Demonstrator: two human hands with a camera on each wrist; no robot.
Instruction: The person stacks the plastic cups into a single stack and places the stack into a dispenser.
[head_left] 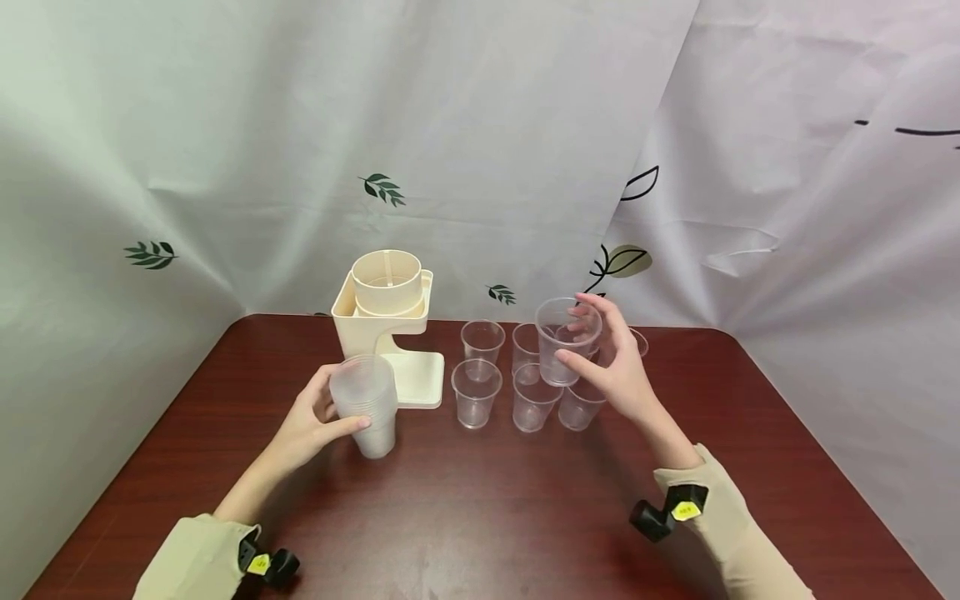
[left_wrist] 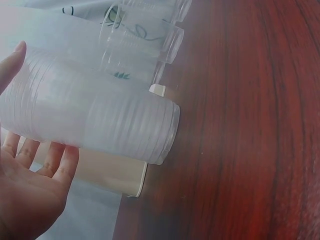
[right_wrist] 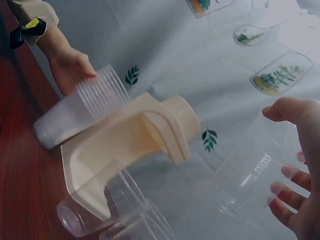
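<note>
My left hand (head_left: 306,429) grips a stack of nested clear plastic cups (head_left: 372,412), its thumb across the near side. In the left wrist view the stack (left_wrist: 100,112) lies between thumb and fingers. Toward the right, my right hand (head_left: 622,367) holds a clear plastic cup (head_left: 558,354) by its side, raised above other cups. Several clear cups (head_left: 475,404) stand upright on the table in two rows, partly hidden behind the raised cup and the right hand. The right wrist view shows the held cup (right_wrist: 242,172) faintly against the pale cloth.
A cream plastic stand (head_left: 356,333) with a round holder (head_left: 388,287) on top stands behind the stack, its flat base (head_left: 420,379) beside the cup rows. The dark red wooden table (head_left: 465,517) ends at a pale leaf-printed curtain (head_left: 480,150).
</note>
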